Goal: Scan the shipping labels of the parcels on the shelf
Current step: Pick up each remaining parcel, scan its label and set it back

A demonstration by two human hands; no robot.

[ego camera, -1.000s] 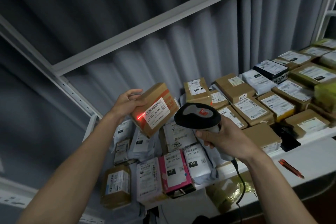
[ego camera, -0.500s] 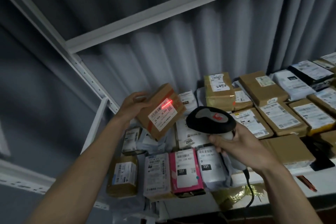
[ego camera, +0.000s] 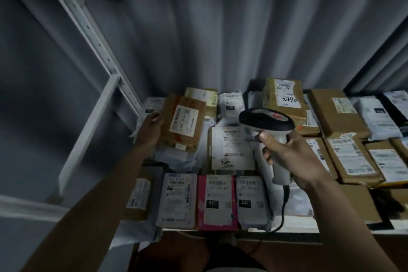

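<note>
My left hand [ego camera: 150, 127] grips the left edge of a small brown cardboard parcel [ego camera: 184, 125] with a white shipping label, low over the parcels at the shelf's back left. My right hand [ego camera: 287, 154] holds a black and grey handheld barcode scanner [ego camera: 268, 121] by its handle, head pointing left over the middle of the shelf. No red beam shows on any label. Below the scanner lie a parcel marked 2005 [ego camera: 231, 150], a pink mailer [ego camera: 215, 202] and a grey mailer [ego camera: 250, 202], both marked 231.
Several more brown boxes and grey bags cover the white shelf [ego camera: 304, 225] out to the right, one box marked 2490 [ego camera: 284, 97]. A white shelf upright [ego camera: 97, 44] slants at the left. The scanner cable [ego camera: 283, 210] hangs over the front edge. A grey curtain backs the shelf.
The red scan line on the label has gone out. My left hand has lowered the brown parcel towards the back-left pile and turned it flatter. The view has tilted down.
</note>
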